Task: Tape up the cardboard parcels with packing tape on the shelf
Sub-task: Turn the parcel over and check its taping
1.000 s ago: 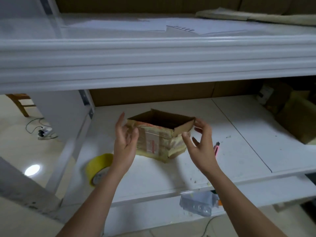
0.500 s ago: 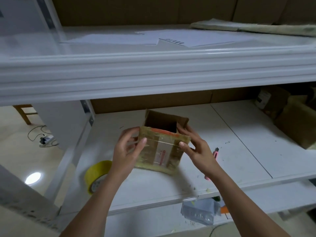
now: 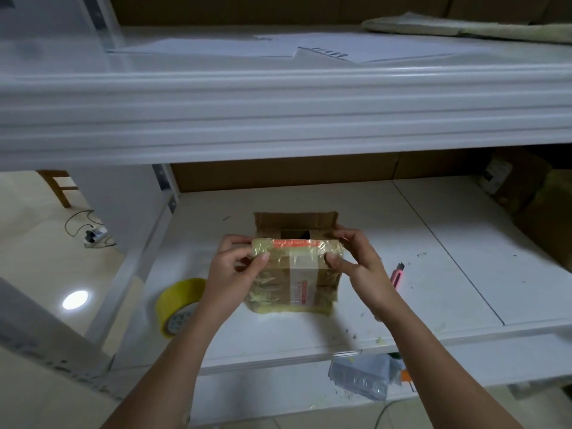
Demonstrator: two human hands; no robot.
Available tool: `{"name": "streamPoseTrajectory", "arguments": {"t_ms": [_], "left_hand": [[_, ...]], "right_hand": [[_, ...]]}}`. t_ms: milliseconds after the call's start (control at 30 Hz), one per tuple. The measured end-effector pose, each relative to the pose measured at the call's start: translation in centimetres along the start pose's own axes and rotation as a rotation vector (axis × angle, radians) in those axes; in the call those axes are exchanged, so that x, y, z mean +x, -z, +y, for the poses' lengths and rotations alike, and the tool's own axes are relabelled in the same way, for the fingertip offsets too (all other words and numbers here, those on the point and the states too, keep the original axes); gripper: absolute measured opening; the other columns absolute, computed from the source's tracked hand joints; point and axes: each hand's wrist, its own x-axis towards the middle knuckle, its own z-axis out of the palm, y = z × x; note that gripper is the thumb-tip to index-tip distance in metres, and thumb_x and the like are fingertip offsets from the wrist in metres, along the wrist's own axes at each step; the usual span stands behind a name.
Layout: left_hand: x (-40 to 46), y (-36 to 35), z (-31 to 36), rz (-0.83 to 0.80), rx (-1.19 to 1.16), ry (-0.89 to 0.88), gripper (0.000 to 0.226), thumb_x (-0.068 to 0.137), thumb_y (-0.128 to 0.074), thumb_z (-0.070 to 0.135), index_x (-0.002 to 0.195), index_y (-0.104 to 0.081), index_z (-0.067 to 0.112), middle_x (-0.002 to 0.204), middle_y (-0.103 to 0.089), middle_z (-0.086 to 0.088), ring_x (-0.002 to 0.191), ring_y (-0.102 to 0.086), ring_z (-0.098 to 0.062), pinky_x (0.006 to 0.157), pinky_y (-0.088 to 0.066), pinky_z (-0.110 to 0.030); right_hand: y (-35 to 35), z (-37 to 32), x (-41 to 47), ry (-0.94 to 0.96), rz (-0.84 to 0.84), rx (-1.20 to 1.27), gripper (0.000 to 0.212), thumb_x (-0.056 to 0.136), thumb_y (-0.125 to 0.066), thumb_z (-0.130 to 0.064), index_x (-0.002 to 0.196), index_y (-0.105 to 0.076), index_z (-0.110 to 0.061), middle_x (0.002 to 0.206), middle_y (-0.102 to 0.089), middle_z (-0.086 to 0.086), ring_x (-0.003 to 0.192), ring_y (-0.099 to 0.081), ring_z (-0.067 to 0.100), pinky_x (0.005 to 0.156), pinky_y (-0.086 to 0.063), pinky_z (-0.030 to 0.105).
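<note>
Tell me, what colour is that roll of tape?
Yellow; the roll of tape shows best in the head view.

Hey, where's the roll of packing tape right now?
In the head view, the yellow tape roll stands on edge at the shelf's left end, just left of the left forearm and apart from the cardboard parcel.

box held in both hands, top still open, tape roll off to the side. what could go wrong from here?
1. The far flap of the cardboard box stands up with a dark gap showing; taping now may seal it unevenly.
2. The left hand and right hand both hold the box, so reaching the yellow tape roll means letting go with one hand.
3. The pink cutter lies just beyond the right hand and could get knocked.
</note>
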Motion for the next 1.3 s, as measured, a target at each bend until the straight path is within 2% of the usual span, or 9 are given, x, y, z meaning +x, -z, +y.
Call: {"name": "streamPoseTrajectory", "arguments": {"t_ms": [133, 233, 300, 400, 500, 633, 967, 1200, 1300], "left_hand": [[0.4, -0.3, 0.7, 0.014, 0.043, 0.081, 0.067, 0.088, -0.071, 0.020, 0.138, -0.032, 0.042, 0.132, -0.037, 0.010, 0.089, -0.057, -0.013, 0.060, -0.051, -0.015], [1.5, 0.1, 1.0, -0.113, 0.077, 0.093, 0.092, 0.090, -0.069, 0.017, 0.147, -0.008, 0.057, 0.149, -0.019, 0.016, 0.111, -0.055, -0.017, 0.067, -0.052, -0.011], [1.7, 0.5, 1.3, -0.193, 0.081, 0.101, 0.083, 0.093, -0.065, 0.020, 0.141, -0.015, 0.066, 0.153, -0.015, 0.022, 0.126, -0.047, -0.018, 0.080, -0.053, -0.016], [1.1, 0.6, 1.0, -0.244, -0.043, 0.147, 0.047, 0.097, -0.060, 0.026, 0.127, -0.044, 0.058, 0.145, -0.045, 0.012, 0.109, -0.064, -0.014, 0.083, -0.060, -0.035], [0.4, 0.5, 0.5, -0.238, -0.198, 0.206, 0.029, 0.097, -0.057, 0.028, 0.122, -0.055, 0.043, 0.122, -0.066, 0.005, 0.103, -0.069, -0.013, 0.085, -0.058, -0.049], [-0.3, 0.3, 0.2, -0.186, -0.164, 0.116, 0.031, 0.098, -0.056, 0.021, 0.125, -0.054, 0.036, 0.114, -0.071, 0.008, 0.103, -0.068, -0.014, 0.079, -0.058, -0.037], [-0.5, -2.0, -1.7, -0.128, -0.136, 0.179, 0.035, 0.098, -0.056, 0.021, 0.117, -0.054, 0.051, 0.131, -0.062, 0.006, 0.120, -0.060, -0.020, 0.097, -0.052, -0.046], [-1.6, -1.7, -1.9, -0.156, -0.049, 0.229, 0.026, 0.095, -0.063, 0.025, 0.112, -0.060, 0.044, 0.124, -0.065, 0.003, 0.100, -0.069, -0.016, 0.069, -0.061, -0.043], [-2.2, -2.2, -2.0, -0.128, -0.064, 0.231, 0.020, 0.094, -0.064, 0.027, 0.108, -0.064, 0.042, 0.120, -0.067, 0.006, 0.098, -0.069, -0.013, 0.070, -0.061, -0.043]], "right_hand": [[0.0, -0.5, 1.2, -0.088, 0.012, 0.052, 0.079, 0.090, -0.062, 0.000, 0.147, -0.020, -0.034, 0.139, -0.040, -0.018, 0.125, -0.042, 0.007, 0.097, -0.041, 0.025], [0.2, -1.1, 1.8, -0.097, -0.037, -0.025, 0.076, 0.089, -0.061, 0.002, 0.144, -0.028, -0.039, 0.132, -0.043, -0.017, 0.124, -0.043, 0.011, 0.094, -0.043, 0.027], [0.4, -0.9, 1.7, -0.068, -0.031, -0.091, 0.060, 0.089, -0.063, -0.003, 0.128, -0.040, -0.043, 0.126, -0.046, -0.017, 0.126, -0.043, 0.013, 0.095, -0.041, 0.028], [0.7, 0.0, 0.8, -0.032, -0.014, -0.227, 0.034, 0.093, -0.064, -0.032, 0.108, -0.045, -0.055, 0.131, -0.038, -0.016, 0.125, -0.041, 0.014, 0.099, -0.040, 0.036], [0.8, 0.2, -0.1, -0.101, -0.082, -0.124, 0.020, 0.090, -0.056, -0.051, 0.108, -0.045, -0.053, 0.132, -0.045, -0.012, 0.108, -0.057, 0.008, 0.081, -0.054, 0.029], [0.5, 0.9, -0.9, -0.007, -0.055, -0.066, 0.024, 0.089, -0.056, -0.046, 0.112, -0.050, -0.043, 0.129, -0.059, -0.013, 0.109, -0.063, 0.008, 0.080, -0.057, 0.024], [0.0, 3.6, -0.8, -0.018, -0.016, -0.045, 0.029, 0.097, -0.053, -0.035, 0.126, -0.048, -0.034, 0.128, -0.058, -0.014, 0.120, -0.058, 0.011, 0.095, -0.055, 0.039], [1.0, 3.4, -2.4, -0.135, 0.046, -0.095, 0.019, 0.094, -0.055, -0.043, 0.112, -0.056, -0.036, 0.125, -0.063, -0.005, 0.117, -0.059, 0.015, 0.062, -0.057, 0.023], [0.5, 3.4, -2.9, -0.126, 0.138, -0.097, 0.011, 0.094, -0.055, -0.047, 0.092, -0.058, -0.037, 0.107, -0.069, -0.006, 0.105, -0.063, 0.012, 0.067, -0.059, 0.029]]}}
